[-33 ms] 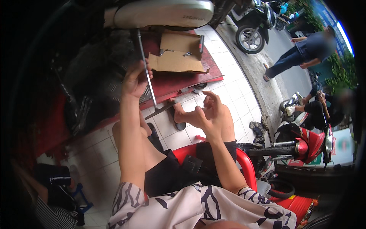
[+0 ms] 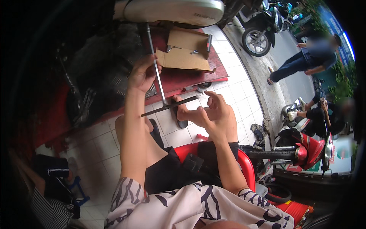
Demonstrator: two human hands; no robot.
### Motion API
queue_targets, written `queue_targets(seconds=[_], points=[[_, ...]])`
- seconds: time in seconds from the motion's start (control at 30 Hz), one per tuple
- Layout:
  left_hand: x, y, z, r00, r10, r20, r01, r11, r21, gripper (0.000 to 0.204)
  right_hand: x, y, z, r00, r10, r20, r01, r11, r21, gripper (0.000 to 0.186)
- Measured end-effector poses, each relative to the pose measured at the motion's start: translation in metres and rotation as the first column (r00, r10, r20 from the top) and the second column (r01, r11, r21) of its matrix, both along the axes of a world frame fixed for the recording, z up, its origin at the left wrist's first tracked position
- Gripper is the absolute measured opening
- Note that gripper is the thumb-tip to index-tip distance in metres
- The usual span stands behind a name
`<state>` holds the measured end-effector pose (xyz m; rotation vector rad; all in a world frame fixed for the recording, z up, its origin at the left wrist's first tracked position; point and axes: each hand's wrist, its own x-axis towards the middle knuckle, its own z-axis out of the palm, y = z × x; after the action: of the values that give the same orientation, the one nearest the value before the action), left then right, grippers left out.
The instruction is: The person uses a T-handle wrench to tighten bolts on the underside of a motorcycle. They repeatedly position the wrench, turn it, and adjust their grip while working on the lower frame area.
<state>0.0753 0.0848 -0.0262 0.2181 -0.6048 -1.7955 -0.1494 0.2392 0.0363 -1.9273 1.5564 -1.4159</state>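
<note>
A long metal T-handle wrench (image 2: 159, 82) runs from under the pale motorcycle side panel (image 2: 171, 10) down toward me. My left hand (image 2: 140, 76) has its fingers closed around the shaft at mid-length. The dark crossbar lies at the near end, slanting between my forearms. To the right of it, my right hand (image 2: 216, 118) is raised over my knee, palm inward, fingers bent and apart, holding nothing. Its fingertips are close to the crossbar's right end, apparently just short of it. Where the wrench's far tip sits is hidden under the panel.
An opened cardboard box (image 2: 183, 63) with small metal parts (image 2: 194, 52) rests on the red platform (image 2: 219, 70). I sit on a red plastic chair (image 2: 249, 168). A red motorcycle (image 2: 309, 147) stands at right. People are on the street side; another person sits at lower left.
The wrench's crossbar has turned, its right end now reaching toward my right hand. My left hand stays on the shaft. The whole view has shifted slightly.
</note>
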Motion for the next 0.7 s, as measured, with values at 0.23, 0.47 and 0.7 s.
queue_targets(seconds=[0.23, 0.47, 0.7], points=[[-0.028, 0.001, 0.010, 0.998, 0.007, 0.070, -0.008, 1.000, 0.012, 0.016, 0.046, -0.011, -0.009, 0.876, 0.201, 0.439, -0.368, 0.866, 0.338, 0.025], [-0.042, 0.013, 0.001, 0.906, -0.305, -0.294, 0.259, 0.948, -0.185, 0.024, 0.065, 0.016, 0.017, 0.406, 0.040, 0.913, -0.680, 0.680, 0.273, 0.052], [-0.040, 0.008, 0.006, 0.948, -0.231, -0.220, 0.188, 0.962, -0.200, 0.022, 0.021, 0.010, 0.016, 0.959, 0.248, 0.134, -0.281, 0.822, 0.496, 0.033]])
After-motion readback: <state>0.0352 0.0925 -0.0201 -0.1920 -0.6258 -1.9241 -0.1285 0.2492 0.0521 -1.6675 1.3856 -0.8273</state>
